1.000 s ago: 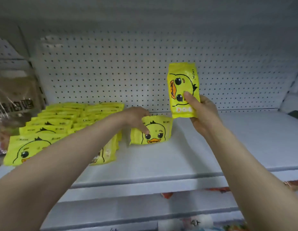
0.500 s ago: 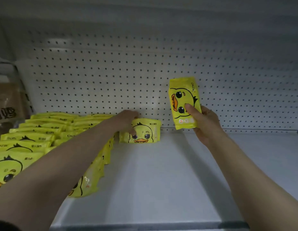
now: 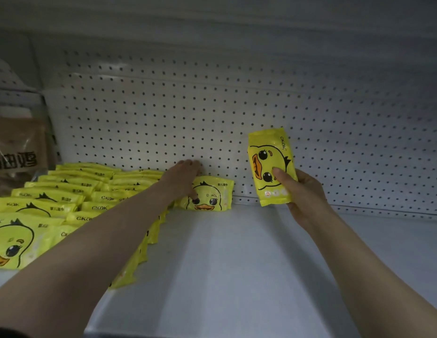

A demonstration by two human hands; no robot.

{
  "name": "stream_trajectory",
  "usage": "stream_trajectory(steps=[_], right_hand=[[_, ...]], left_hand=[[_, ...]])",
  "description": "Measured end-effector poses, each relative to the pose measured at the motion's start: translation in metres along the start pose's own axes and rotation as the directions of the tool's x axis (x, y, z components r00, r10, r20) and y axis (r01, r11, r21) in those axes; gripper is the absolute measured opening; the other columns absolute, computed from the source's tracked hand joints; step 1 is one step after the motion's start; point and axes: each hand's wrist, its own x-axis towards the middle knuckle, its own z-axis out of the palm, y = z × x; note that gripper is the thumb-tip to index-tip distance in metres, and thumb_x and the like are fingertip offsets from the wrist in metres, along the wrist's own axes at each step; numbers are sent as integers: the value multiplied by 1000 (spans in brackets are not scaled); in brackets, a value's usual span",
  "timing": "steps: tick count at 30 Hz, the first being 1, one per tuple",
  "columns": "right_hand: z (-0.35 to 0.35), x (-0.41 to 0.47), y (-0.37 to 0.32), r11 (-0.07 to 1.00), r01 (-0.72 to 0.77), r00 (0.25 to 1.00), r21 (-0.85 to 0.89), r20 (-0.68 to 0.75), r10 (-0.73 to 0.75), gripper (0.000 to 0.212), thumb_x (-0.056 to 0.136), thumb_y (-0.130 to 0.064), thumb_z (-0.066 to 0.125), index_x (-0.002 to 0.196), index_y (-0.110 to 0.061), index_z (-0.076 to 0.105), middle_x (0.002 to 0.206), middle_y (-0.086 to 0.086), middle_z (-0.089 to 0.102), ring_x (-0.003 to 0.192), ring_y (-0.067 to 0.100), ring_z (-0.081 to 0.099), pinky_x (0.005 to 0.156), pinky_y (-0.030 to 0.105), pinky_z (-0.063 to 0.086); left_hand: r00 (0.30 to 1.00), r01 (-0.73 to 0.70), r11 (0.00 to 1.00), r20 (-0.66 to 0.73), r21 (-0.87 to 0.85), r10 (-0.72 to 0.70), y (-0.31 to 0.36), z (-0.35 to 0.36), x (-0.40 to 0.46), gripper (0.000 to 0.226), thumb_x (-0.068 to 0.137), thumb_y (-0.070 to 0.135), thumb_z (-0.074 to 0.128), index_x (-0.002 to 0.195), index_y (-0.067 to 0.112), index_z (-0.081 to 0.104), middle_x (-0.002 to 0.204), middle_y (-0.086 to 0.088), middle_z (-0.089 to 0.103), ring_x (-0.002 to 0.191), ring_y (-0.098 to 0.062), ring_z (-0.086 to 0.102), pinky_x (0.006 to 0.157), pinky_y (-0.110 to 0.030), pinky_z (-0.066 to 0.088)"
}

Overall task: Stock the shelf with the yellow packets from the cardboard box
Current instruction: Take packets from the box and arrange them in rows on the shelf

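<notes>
Left hand [image 3: 185, 178]: rests on the standing packet [image 3: 207, 194], fingers loosely bent over its top edge.
Standing packet: at the back of the shelf [image 3: 237, 264], against the pegboard [image 3: 212, 113] — long axis sideways, duck face upright.
Right hand [image 3: 303, 191]: grips the held packet [image 3: 271, 167], thumb on front.
Held packet: above the shelf, long axis vertical — duck face turned sideways.
Stocked rows [image 3: 66, 198]: at left, overlapping.

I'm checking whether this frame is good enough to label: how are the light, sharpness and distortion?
Head view: dim, flat light; the pegboard bows from wide-angle distortion; the held packet reads sharply with slight glare; the left hand is soft; forearms cast faint shadows on the shelf.
</notes>
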Motion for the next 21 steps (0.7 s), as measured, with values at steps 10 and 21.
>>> stream_trajectory(steps=[10,21], right_hand=[[-9,2,10,999,-3,1000,-50,1,3,31,79,-16,77,109,-8,71,102,9,76,92,23,74,78,38,60],[44,35,34,716,152,958,-681,280,63,27,65,-23,91,82,-21,71,83,1,73,75,15,68,73,32,54]], left_hand=[[999,-4,988,-52,156,12,0,2,2,73,64,41,84,121,16,46,121,-4,53,114,-23,48,86,-36,45],[986,89,909,-96,-408,-139,-30,-24,-42,47,92,42,59,131,17,49,128,-8,55,115,-23,53,96,-37,43]])
